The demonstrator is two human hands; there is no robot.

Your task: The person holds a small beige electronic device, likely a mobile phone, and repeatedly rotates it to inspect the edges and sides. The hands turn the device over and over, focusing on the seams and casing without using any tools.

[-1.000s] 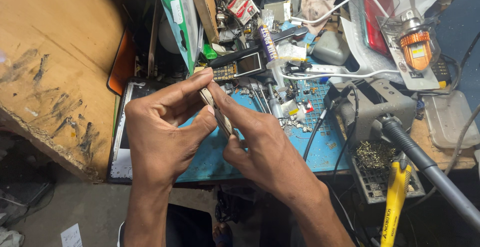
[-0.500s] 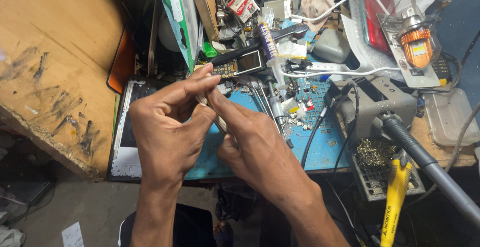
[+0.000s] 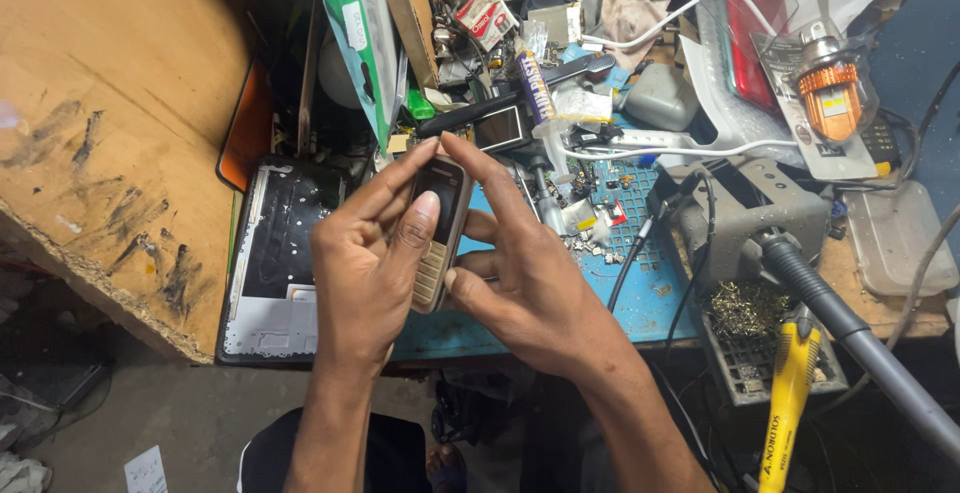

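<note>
Your left hand [image 3: 365, 263] and right hand [image 3: 530, 273] both clamp the small keypad phone [image 3: 437, 233] at frame centre, its long axis running top to bottom.

Small dark screen [image 3: 440, 191] on the upper face of the tan keypad phone [image 3: 436, 238], at centre, unlit. Second small screen [image 3: 501, 128], rectangular and dark with a pale glare, just behind the phone among the clutter. Green-and-white plastic packet [image 3: 362, 43], tall and flat, leaning upright at upper centre-left. Small red-and-white carton [image 3: 483, 15], tilted, near the top edge. Purple tube with a yellow label [image 3: 533, 88], lying diagonally beside the second screen. Clear blister pack [image 3: 825, 103] holding an orange-and-silver part, at upper right. Yellow label [image 3: 787, 398], long and narrow, at lower right.
</note>
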